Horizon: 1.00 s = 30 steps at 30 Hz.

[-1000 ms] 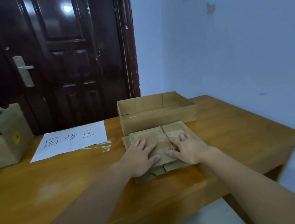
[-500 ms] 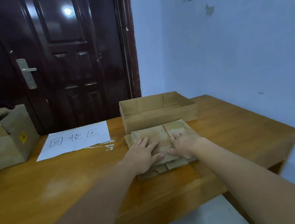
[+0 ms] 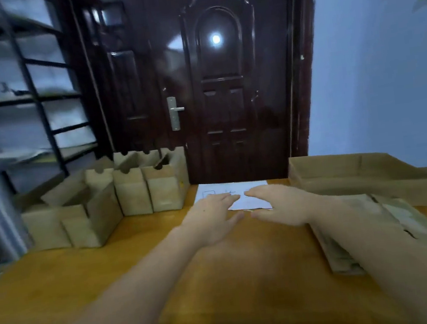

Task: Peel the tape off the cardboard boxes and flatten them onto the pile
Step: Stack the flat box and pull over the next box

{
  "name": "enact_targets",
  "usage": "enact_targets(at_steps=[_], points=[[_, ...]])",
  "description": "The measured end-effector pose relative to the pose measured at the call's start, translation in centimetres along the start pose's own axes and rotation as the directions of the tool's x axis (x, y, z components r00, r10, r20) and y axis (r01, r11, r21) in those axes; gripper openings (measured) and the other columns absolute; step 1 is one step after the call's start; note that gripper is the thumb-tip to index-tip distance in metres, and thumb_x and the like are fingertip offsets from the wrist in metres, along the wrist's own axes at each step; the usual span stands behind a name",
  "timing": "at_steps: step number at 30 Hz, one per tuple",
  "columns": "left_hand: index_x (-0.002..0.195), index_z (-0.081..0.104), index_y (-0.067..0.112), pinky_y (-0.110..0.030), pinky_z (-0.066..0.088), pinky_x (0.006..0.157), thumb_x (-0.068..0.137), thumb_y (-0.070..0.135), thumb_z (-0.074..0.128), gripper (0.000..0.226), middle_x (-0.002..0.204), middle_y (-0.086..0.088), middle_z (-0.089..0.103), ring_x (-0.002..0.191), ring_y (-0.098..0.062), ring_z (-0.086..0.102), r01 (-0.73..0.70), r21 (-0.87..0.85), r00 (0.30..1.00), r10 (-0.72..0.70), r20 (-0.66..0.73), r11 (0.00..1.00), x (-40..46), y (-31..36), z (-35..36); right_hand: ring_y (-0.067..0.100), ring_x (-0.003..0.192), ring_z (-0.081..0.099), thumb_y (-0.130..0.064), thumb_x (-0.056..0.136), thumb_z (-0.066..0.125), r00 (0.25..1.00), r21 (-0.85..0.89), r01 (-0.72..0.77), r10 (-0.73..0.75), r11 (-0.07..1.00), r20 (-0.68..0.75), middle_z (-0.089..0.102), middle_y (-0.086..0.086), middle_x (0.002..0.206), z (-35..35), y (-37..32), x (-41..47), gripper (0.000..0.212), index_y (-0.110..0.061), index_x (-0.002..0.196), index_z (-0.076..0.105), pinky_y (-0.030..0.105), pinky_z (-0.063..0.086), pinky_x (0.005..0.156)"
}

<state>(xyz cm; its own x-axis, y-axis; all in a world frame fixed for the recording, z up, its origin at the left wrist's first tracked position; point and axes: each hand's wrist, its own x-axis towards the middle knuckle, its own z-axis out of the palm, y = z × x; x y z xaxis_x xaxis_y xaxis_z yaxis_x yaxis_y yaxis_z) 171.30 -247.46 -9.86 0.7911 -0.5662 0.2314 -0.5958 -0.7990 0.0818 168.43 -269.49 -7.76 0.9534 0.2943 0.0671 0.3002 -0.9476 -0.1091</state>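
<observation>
Both hands (image 3: pixel 242 212) empty — fingers straight, above the table (image 3: pixel 87 277).

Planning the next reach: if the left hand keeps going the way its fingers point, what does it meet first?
Likely the white paper sheet with handwriting on the wooden table; the left hand points up-right over it, height unclear.

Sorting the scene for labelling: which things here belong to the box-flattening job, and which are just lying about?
Job:
- upright cardboard boxes
- flattened pile
- left hand, open
- right hand, open

Lying about:
- paper sign
- shallow open box
- shelving
- door
</observation>
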Motion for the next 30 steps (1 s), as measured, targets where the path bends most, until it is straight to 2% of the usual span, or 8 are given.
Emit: enact_targets(at_steps=[4, 11, 15, 21, 24, 27, 28, 30], points=[[0.159, 0.034, 0.029, -0.035, 0.027, 0.12, 0.105, 0.059, 0.036, 0.062, 0.163, 0.005, 0.037, 0.149, -0.017, 0.033, 0.128, 0.066, 0.991, -0.124, -0.053, 0.99, -4.6, -7.5, -2.7, 0.011, 0.15, 0.028, -0.057, 0.101, 0.046, 0.989, 0.026, 0.147, -0.147, 0.989, -0.028, 0.031, -0.01, 0.164, 1.1, -7.3, 6.3, 0.064, -0.031, 0.158, 0.032, 0.036, 0.026, 0.123], [0.16, 0.028, 0.03, -0.041, 0.027, 0.124, 0.104, 0.06, 0.036, 0.064, 0.165, 0.002, 0.032, 0.151, -0.02, 0.029, 0.349, 0.11, 0.937, -0.345, -0.052, 0.931, -11.3, -18.8, -5.8, 0.019, 0.151, 0.027, -0.056, 0.102, 0.044, 0.944, -0.007, 0.33, -0.33, 0.944, 0.006, 0.028, 0.0, 0.166, 1.8, -19.0, 15.1, 0.066, -0.026, 0.16, 0.029, 0.04, 0.025, 0.123], [0.161, 0.027, 0.028, -0.041, 0.027, 0.123, 0.104, 0.061, 0.035, 0.066, 0.167, 0.001, 0.027, 0.152, -0.022, 0.028, 0.44, 0.153, 0.898, -0.439, -0.036, 0.885, -13.5, -23.8, -7.0, 0.022, 0.152, 0.025, -0.056, 0.103, 0.042, 0.922, -0.02, 0.385, -0.383, 0.923, 0.049, 0.022, -0.001, 0.168, 2.7, -24.4, 19.8, 0.067, -0.028, 0.161, 0.025, 0.042, 0.024, 0.124], [0.162, 0.024, 0.021, -0.038, 0.022, 0.124, 0.104, 0.06, 0.037, 0.072, 0.168, -0.001, 0.024, 0.154, -0.021, 0.023, 0.524, 0.143, 0.852, -0.516, -0.095, 0.84, -14.5, -29.1, -7.7, 0.026, 0.155, 0.015, -0.045, 0.104, 0.048, 0.91, -0.029, 0.414, -0.415, 0.91, -0.002, 0.011, 0.003, 0.17, 4.2, -30.3, 25.5, 0.072, -0.027, 0.163, 0.013, 0.045, 0.026, 0.123], [0.162, 0.024, 0.019, -0.037, 0.021, 0.124, 0.105, 0.057, 0.038, 0.07, 0.168, -0.003, 0.026, 0.154, -0.021, 0.023, 0.533, 0.133, 0.846, -0.525, -0.093, 0.836, -14.3, -30.2, -7.6, 0.029, 0.152, 0.021, -0.037, 0.104, 0.052, 0.915, -0.013, 0.404, -0.404, 0.915, -0.011, 0.021, 0.006, 0.167, 5.8, -32.2, 27.3, 0.061, -0.024, 0.159, 0.029, 0.045, 0.032, 0.118], [0.161, 0.026, 0.017, -0.036, 0.02, 0.123, 0.105, 0.055, 0.04, 0.069, 0.165, -0.004, 0.03, 0.152, -0.021, 0.026, 0.514, 0.123, 0.857, -0.505, -0.097, 0.849, -14.0, -30.4, -6.8, 0.027, 0.126, 0.052, -0.025, 0.101, 0.057, 0.894, 0.001, 0.426, -0.421, 0.905, -0.155, 0.054, 0.004, 0.132, 7.0, -32.9, 28.0, 0.029, -0.019, 0.129, 0.06, 0.038, 0.049, 0.095], [0.16, 0.027, 0.016, -0.036, 0.021, 0.123, 0.105, 0.055, 0.041, 0.069, 0.165, -0.004, 0.032, 0.151, -0.022, 0.028, 0.506, 0.127, 0.862, -0.496, -0.102, 0.853, -14.0, -30.3, -6.5, 0.025, 0.122, 0.054, -0.022, 0.101, 0.058, 0.888, 0.008, 0.429, -0.421, 0.903, -0.183, 0.056, 0.003, 0.125, 7.2, -32.8, 27.9, 0.023, -0.019, 0.123, 0.062, 0.037, 0.049, 0.092], [0.159, 0.028, 0.015, -0.036, 0.022, 0.122, 0.105, 0.055, 0.041, 0.068, 0.163, -0.005, 0.035, 0.15, -0.022, 0.03, 0.49, 0.153, 0.872, -0.48, -0.095, 0.858, -14.1, -30.0, -6.0, 0.024, 0.13, 0.048, -0.02, 0.103, 0.054, 0.888, 0.02, 0.432, -0.421, 0.902, -0.187, 0.057, 0.005, 0.127, 7.5, -32.3, 27.1, 0.019, -0.017, 0.12, 0.061, 0.038, 0.046, 0.094]])
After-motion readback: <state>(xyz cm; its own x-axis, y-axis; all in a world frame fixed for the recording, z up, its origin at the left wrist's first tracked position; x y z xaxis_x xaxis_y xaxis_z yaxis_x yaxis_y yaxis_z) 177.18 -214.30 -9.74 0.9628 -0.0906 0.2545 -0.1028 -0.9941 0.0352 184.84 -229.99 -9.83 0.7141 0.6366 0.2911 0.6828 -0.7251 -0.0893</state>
